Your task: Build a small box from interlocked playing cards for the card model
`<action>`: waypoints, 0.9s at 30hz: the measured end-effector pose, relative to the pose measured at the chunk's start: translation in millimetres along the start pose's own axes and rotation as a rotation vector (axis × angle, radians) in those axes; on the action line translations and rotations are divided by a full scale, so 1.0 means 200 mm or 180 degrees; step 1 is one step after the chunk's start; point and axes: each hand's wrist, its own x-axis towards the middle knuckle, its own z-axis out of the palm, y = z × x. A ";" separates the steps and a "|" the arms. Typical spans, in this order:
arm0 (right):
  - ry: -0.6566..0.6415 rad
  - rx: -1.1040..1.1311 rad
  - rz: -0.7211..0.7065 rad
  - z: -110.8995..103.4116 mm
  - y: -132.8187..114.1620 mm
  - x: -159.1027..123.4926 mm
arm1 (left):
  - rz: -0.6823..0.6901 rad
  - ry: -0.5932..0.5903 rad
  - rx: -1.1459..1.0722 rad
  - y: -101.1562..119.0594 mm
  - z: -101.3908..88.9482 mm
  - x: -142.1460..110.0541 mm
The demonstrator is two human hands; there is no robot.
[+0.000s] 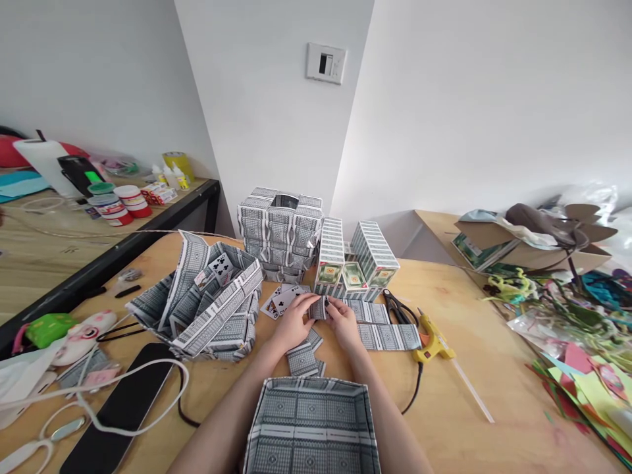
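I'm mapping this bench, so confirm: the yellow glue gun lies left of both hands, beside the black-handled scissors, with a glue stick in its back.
Wrong side: the head view shows the yellow glue gun to the right of the left hand and right hand, beside the black-handled scissors, with a glue stick in its back.

My worktop is smooth, pale wood with a soft sheen. The patterned playing cards look like smooth printed paper; the glue gun is yellow plastic, its glue stick translucent. The light switch looks like smooth white plastic.
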 end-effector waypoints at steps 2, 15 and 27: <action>-0.0029 0.0063 0.0038 0.00 0.00 0.00 | -0.0015 0.0022 0.0000 0.00 0.00 0.00; -0.0175 0.0139 0.0239 0.00 -0.02 0.00 | 0.0043 0.0079 0.0251 -0.02 0.00 -0.01; -0.0313 0.0358 0.0278 -0.02 -0.03 0.01 | 0.0191 0.0204 0.0254 -0.01 -0.01 0.00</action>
